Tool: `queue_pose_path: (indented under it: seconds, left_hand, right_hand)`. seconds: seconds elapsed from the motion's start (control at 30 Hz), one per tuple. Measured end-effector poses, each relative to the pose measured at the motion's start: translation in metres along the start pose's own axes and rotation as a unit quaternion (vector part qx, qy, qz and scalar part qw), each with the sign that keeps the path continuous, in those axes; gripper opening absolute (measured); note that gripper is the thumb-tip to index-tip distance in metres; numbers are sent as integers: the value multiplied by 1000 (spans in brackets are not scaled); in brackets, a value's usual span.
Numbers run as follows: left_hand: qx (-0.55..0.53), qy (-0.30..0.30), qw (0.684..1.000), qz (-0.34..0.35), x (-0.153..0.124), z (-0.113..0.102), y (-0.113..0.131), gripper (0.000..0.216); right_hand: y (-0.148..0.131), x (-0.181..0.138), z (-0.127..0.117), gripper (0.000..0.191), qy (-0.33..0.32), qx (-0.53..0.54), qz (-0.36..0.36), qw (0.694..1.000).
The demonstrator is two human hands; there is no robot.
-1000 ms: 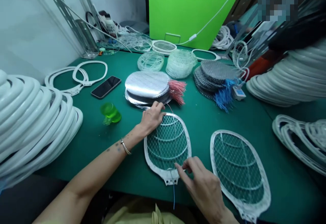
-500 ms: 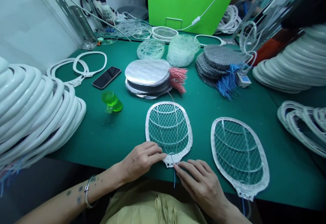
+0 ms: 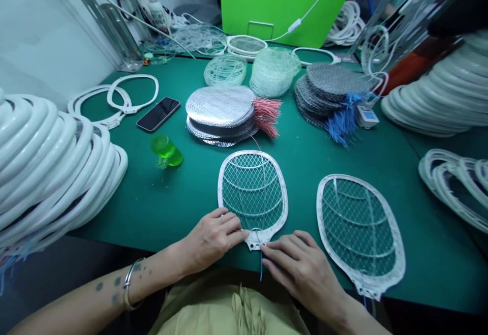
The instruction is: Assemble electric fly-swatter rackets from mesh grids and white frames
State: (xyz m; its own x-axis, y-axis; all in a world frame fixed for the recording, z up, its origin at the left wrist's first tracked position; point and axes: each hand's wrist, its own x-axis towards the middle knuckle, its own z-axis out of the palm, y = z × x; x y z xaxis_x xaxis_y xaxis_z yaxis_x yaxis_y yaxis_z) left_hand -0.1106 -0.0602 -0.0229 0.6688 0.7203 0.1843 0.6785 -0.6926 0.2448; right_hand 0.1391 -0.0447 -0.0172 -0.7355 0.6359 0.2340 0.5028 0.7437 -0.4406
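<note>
In the head view a white oval mosquito-swatter frame [image 3: 285, 187] lies flat near the table's front edge. Inside it are a diamond mesh and curved ribs. From its narrow base a thin blue wire [image 3: 261, 269] hangs down. My left hand [image 3: 215, 236] holds the frame's lower left edge with fingers curled and thumb at the base. The index fingertip of my right hand [image 3: 301, 269] touches the right side of the base beside the wire, while the thumb stands apart below. A second swatter frame [image 3: 396, 238] with mesh lies right of my right hand.
Mesh sheets with red wires [image 3: 219, 106] and darker ones with blue wires [image 3: 335, 81] are piled behind. White frames are stacked left [image 3: 57, 157] and right [image 3: 442, 91]. A phone [image 3: 158, 114] and a green cup [image 3: 168, 151] sit left on the green table [image 3: 183, 198].
My right thumb has parted from the index finger at the base, and the right hand has shifted slightly rightward. My left hand keeps its place on the frame.
</note>
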Motion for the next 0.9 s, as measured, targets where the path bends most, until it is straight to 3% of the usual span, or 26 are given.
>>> queue_pose_path:
  seconds: [0.1, 0.2, 0.3, 0.43, 0.5, 0.57, 0.67, 0.73, 0.9]
  left_hand:
    - [17, -20, 999, 36, 1, -6, -1, 29]
    - [-27, -56, 996, 60, 1, -7, -4, 38]
    - [-83, -93, 992, 36, 0, -2, -7, 43]
    - [-131, -97, 987, 16, 0, -6, -13, 39]
    - [-155, -94, 983, 32, 0, -11, -20, 36]
    - [-147, -72, 986, -5, 2, -14, -32, 39]
    - [-70, -11, 984, -161, 5, -6, -49, 61]
    - [-37, 1, 977, -210, 6, 4, -53, 76]
    - [-63, -22, 983, -168, 7, 11, -36, 83]
  right_hand:
    - [10, 24, -7, 16, -53, -4, 101, 993]
    - [24, 49, -10, 25, -174, -1, 194, 965]
    - [33, 66, -11, 28, -260, 4, 219, 940]
    - [33, 70, -13, 29, -289, -20, 203, 935]
    - [32, 65, -13, 29, -272, -31, 186, 944]
    - [35, 59, -11, 36, -206, -74, 164, 962]
    - [47, 45, -3, 88, -94, -166, 97, 977]
    - [56, 32, 6, 103, -70, -199, 56, 976]
    - [76, -19, 38, 96, -25, -265, 13, 964]
